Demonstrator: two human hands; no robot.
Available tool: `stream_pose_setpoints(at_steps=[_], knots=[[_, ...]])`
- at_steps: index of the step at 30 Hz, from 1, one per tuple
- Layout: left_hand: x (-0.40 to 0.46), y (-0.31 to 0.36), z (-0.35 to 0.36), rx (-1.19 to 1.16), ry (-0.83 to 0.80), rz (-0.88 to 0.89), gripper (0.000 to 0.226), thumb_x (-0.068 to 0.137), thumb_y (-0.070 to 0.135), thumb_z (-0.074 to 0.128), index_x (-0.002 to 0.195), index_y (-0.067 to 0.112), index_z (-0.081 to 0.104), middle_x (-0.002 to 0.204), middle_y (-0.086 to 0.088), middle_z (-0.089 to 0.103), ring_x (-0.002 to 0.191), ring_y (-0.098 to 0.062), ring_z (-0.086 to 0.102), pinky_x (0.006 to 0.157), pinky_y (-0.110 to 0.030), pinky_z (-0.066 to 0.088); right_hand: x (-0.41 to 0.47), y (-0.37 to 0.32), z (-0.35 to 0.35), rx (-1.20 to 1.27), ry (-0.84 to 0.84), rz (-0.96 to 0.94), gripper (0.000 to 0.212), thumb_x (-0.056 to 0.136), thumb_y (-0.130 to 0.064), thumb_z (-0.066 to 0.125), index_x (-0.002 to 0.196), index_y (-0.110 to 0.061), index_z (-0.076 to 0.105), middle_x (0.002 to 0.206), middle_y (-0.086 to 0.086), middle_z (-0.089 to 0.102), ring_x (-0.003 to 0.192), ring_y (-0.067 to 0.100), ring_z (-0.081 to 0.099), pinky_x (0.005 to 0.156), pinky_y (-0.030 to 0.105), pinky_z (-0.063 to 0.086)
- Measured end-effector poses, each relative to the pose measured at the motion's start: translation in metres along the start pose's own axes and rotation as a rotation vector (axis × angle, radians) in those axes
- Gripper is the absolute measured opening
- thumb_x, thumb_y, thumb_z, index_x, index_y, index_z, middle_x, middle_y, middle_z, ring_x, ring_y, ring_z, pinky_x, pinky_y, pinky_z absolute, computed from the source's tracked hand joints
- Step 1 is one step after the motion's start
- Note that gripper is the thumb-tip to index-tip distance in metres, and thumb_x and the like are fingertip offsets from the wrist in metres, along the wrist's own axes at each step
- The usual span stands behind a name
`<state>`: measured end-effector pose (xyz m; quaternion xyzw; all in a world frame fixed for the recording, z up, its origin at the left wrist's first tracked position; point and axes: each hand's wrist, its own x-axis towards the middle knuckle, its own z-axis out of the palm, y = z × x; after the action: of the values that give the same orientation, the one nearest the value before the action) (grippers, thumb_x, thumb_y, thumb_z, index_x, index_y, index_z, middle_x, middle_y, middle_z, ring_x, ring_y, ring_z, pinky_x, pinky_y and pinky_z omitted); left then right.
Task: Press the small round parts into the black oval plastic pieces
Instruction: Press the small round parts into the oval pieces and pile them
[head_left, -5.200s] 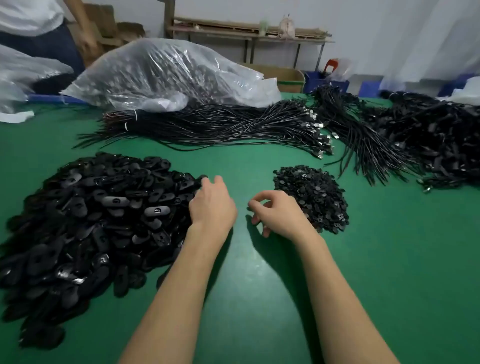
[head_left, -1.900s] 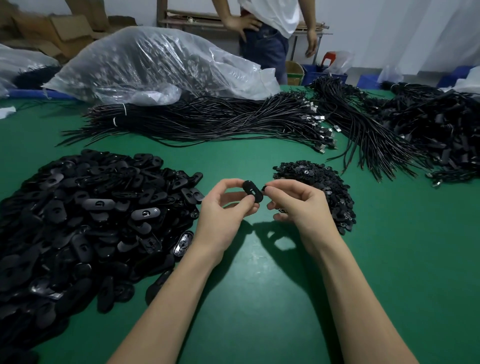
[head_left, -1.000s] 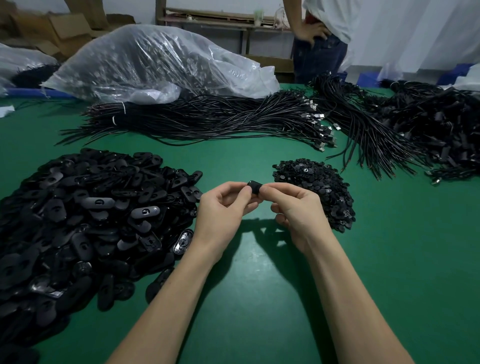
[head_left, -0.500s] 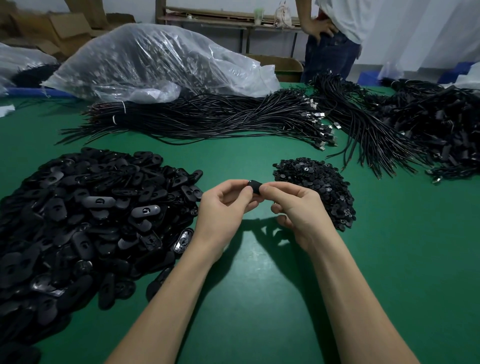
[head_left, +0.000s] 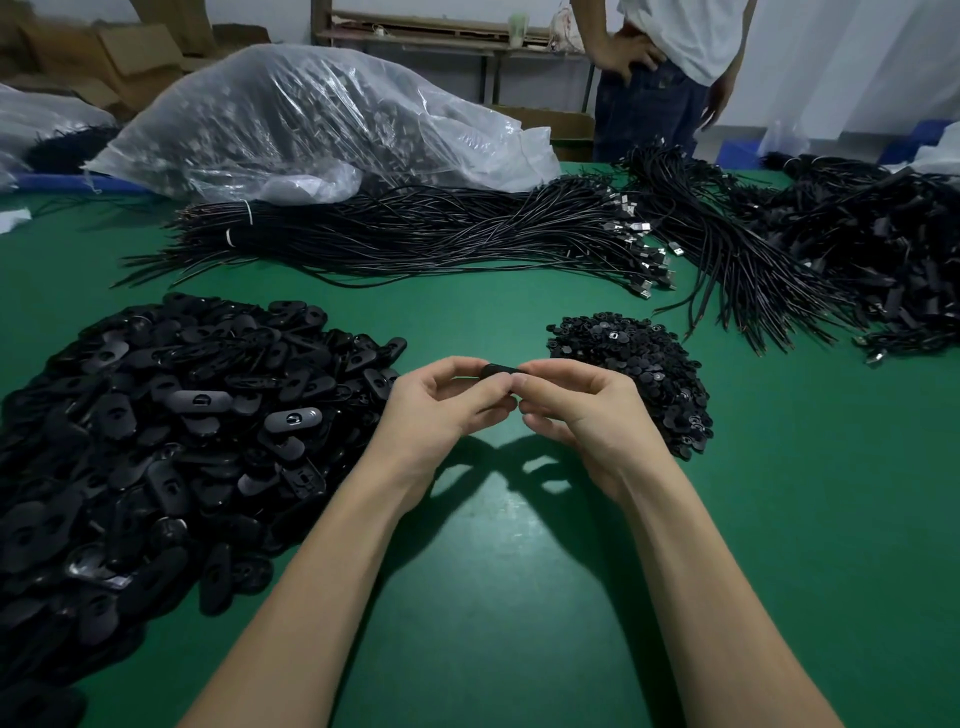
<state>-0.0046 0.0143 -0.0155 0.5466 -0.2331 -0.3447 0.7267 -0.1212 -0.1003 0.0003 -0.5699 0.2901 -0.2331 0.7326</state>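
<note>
Two hands at work: left hand (head_left: 436, 410) and right hand (head_left: 582, 410) pinch one oval piece (head_left: 500, 370) above the worktop (head_left: 519, 597), pressing; big oval pile (head_left: 171, 431) and round parts (head_left: 634, 374) remain.

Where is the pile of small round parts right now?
In the head view the pile of small round parts lies on the green table, right of centre, just beyond the right hand and in front of the cable bundles.
</note>
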Motion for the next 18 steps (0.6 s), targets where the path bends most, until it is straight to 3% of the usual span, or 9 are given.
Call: stream_pose_setpoints(at_steps=[2,8,18], knots=[[0.0008,0.0014,-0.0049,0.014,-0.019,-0.009,0.036,0.071,0.023,0.081,0.099,0.004,0.071,0.097,-0.013,0.078,0.089,-0.023,0.077,0.079,-0.022,0.058,-0.0006,-0.0007,-0.0002,0.011,-0.023,-0.012,0.009,0.081,-0.004,0.082,0.089,-0.007,0.078,0.08,0.006,0.078,0.071,0.012,0.075,0.065,0.019,0.058],[0.0025,0.0014,-0.0093,0.052,-0.046,-0.008,0.01,0.088,0.006,0.074,0.097,0.002,0.072,0.095,-0.015,0.078,0.088,-0.023,0.076,0.08,-0.022,0.058,-0.0023,-0.0045,0.0006,0.024,-0.059,-0.006,0.01,0.085,0.006,0.075,0.093,0.0,0.075,0.083,0.011,0.079,0.075,0.017,0.077,0.07,0.02,0.06],[-0.0001,0.0045,-0.0086,0.183,-0.028,0.079,0.009,0.092,-0.001,0.07,0.1,0.001,0.073,0.092,-0.013,0.079,0.084,-0.022,0.076,0.078,-0.023,0.059,-0.0027,-0.0064,0.0077,-0.083,0.046,-0.044,0.007,0.083,0.004,0.079,0.086,-0.002,0.075,0.08,0.013,0.078,0.074,0.02,0.078,0.069,0.022,0.061]])
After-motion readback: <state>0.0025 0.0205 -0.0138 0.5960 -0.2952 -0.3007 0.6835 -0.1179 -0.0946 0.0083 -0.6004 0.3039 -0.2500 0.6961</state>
